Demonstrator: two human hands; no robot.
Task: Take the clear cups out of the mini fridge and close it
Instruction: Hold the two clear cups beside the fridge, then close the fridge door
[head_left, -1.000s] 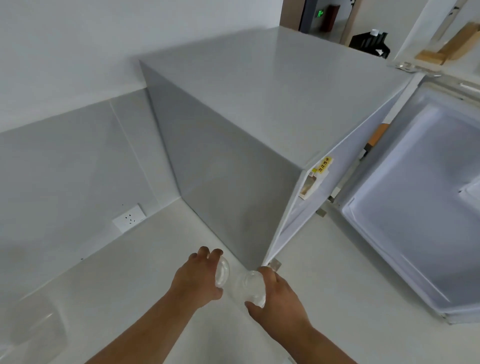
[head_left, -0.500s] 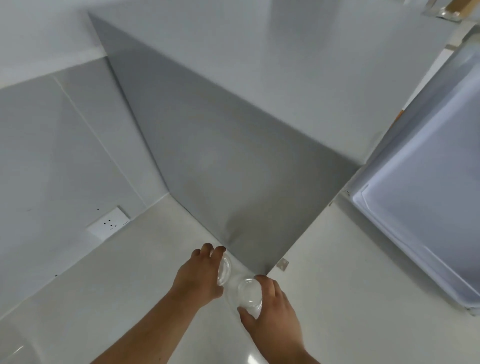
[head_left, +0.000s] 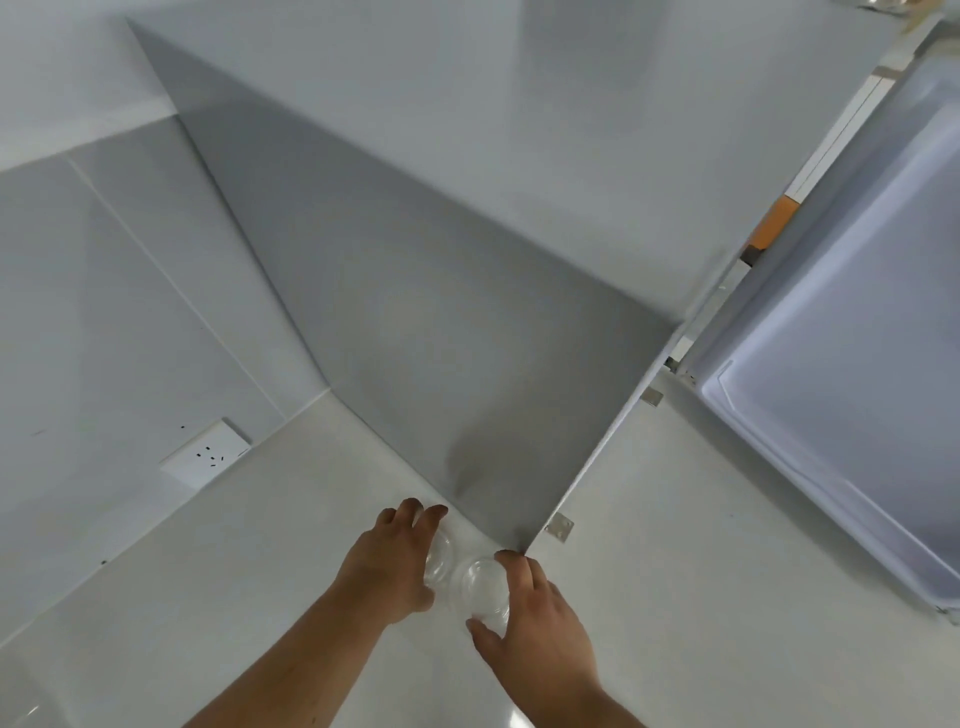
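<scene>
The grey mini fridge (head_left: 467, 322) fills the middle of the view, and its white-lined door (head_left: 852, 332) stands wide open at the right. Just in front of the fridge's near corner, low over the white counter (head_left: 701, 545), each hand holds a clear cup. My left hand (head_left: 387, 566) wraps one clear cup (head_left: 439, 561), mostly hidden by its fingers. My right hand (head_left: 540, 634) grips the second clear cup (head_left: 483, 590), whose round rim faces up. The two cups are side by side, close to touching.
A white wall socket (head_left: 205, 460) sits low on the grey wall at the left. A clear container edge (head_left: 21, 714) shows at the bottom left corner. A small metal foot (head_left: 560, 527) marks the fridge's near corner.
Both hands with the cups have lowered slightly toward the counter beside the fridge corner. The view has tilted down and closer, so the fridge top and door now fill more of the frame.
</scene>
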